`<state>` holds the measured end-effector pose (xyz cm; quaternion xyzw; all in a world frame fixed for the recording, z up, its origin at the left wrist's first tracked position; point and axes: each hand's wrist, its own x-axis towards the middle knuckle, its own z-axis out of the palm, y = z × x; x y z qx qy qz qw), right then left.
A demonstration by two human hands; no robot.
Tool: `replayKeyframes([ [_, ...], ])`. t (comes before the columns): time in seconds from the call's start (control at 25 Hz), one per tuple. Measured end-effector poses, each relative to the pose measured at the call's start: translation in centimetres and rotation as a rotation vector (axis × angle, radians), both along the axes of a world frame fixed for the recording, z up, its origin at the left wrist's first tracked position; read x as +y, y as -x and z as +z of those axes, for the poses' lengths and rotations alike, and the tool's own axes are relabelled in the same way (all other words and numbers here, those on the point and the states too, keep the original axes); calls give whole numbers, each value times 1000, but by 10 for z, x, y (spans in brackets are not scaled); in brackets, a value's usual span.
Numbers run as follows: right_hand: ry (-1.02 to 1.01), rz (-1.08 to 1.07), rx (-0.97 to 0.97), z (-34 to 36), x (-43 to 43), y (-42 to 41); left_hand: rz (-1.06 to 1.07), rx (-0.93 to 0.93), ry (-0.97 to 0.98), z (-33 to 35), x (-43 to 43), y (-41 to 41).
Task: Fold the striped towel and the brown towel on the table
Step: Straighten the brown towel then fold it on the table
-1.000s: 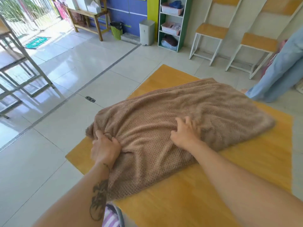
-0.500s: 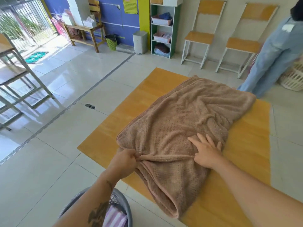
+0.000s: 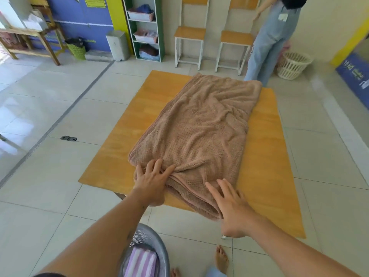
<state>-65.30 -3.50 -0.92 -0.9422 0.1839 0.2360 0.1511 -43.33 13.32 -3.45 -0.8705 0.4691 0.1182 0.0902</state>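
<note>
The brown towel (image 3: 201,132) lies lengthwise on the wooden table (image 3: 265,156), folded over and wrinkled, its near end hanging past the front edge. My left hand (image 3: 150,180) rests with spread, straight fingers on the towel's near left corner. My right hand (image 3: 231,204) hovers at the near right part of the towel with its fingers extended, touching or just above the cloth. The striped towel (image 3: 140,262), purple and white, sits in a grey basket (image 3: 153,240) on the floor below my arms.
Another person (image 3: 269,37) in light jeans stands beyond the table's far right corner, next to a white laundry basket (image 3: 293,64). Two wooden chairs (image 3: 189,37) and a shelf unit (image 3: 145,29) line the back wall. Tiled floor surrounds the table.
My left hand has let go of the bunched towel corner and now lies flat on it. The towel lies straighter along the table. My right hand slid toward the near edge.
</note>
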Motion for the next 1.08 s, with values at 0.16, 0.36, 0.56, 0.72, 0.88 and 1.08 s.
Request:
replayKeyframes([
  [0.16,202,-3,-187,-12,7,5,-80,-15,15,5,9,-1],
  [0.36,-119,-249,-448,1,-1,11,-150,12,130,5,34,-2],
  [0.56,-576,-587,-555,47,-33,14,-167,-25,209,-4,41,2],
  [0.72,-894,-663,-641,62,-43,19,-209,18,328,-4,45,-3],
  [0.88,-673,-652,-645,55,-60,19,-26,408,351,33,39,-14],
  [1.08,-532,-729,-599,68,-54,5,164,660,43,93,34,-48],
])
